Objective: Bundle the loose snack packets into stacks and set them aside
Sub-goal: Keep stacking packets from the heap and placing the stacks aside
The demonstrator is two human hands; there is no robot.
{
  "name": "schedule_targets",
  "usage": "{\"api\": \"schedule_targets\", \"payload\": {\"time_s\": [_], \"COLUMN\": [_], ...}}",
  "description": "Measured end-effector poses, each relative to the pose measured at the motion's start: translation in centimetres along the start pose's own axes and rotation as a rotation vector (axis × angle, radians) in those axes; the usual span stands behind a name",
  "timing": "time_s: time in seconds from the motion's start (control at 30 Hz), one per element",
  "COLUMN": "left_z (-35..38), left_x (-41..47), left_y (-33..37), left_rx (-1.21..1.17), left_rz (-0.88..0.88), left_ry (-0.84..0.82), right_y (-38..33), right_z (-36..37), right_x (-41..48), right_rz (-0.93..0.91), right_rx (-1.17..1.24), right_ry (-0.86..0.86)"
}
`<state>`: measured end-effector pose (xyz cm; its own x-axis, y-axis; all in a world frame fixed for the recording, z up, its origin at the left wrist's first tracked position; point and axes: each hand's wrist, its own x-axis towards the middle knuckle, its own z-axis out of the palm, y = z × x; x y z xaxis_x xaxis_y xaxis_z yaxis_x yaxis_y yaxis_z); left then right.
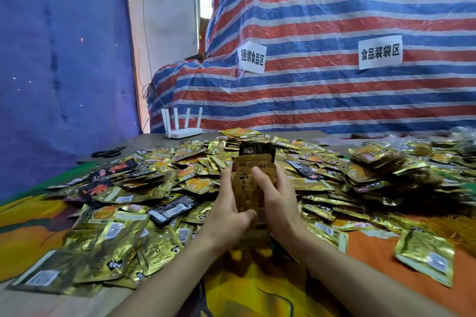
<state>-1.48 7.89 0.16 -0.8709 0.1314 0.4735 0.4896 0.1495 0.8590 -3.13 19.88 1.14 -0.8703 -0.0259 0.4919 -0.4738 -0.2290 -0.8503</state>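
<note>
A small upright stack of snack packets (253,175), gold ones with a black one at the back, stands between my two hands in the middle of the view. My left hand (226,210) grips its left side, thumb at the lower front edge. My right hand (274,198) grips the right side, with the thumb pressed across the front packet. Around and behind the hands a wide heap of loose gold and black packets (159,188) covers the table. One gold packet (426,256) lies apart at the lower right.
A white router (181,125) with several antennas stands at the table's back left, and black scissors (107,153) lie left of the heap. A striped tarp (322,90) with two paper signs rises behind the table. Orange and yellow cloth (257,285) covers the near table.
</note>
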Motion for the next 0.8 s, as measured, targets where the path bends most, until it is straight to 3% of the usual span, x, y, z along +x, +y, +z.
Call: {"api": "schedule_targets", "payload": {"time_s": [0.13, 0.3, 0.47, 0.63, 0.8], "left_z": [0.6, 0.3, 0.1, 0.0, 0.7], "left_x": [-0.3, -0.2, -0.2, -0.3, -0.7], "left_y": [0.4, 0.0, 0.5, 0.9, 1.3], "left_rx": [-0.044, 0.064, 0.051, 0.012, -0.053], "left_rz": [0.064, -0.017, 0.05, 0.002, -0.06], "left_ry": [0.025, -0.006, -0.031, -0.1, -0.078], "right_y": [-0.9, -1.3, -1.8, -1.6, -1.5], "right_z": [0.2, 0.4, 0.3, -0.2, -0.7], "right_x": [-0.5, -0.3, -0.1, 0.1, 0.3], "right_rz": [-0.062, 0.028, 0.064, 0.157, 0.035], "right_rx": [0.085, 0.038, 0.101, 0.147, 0.128], "right_ry": [0.015, 0.107, 0.147, -0.01, -0.068]}}
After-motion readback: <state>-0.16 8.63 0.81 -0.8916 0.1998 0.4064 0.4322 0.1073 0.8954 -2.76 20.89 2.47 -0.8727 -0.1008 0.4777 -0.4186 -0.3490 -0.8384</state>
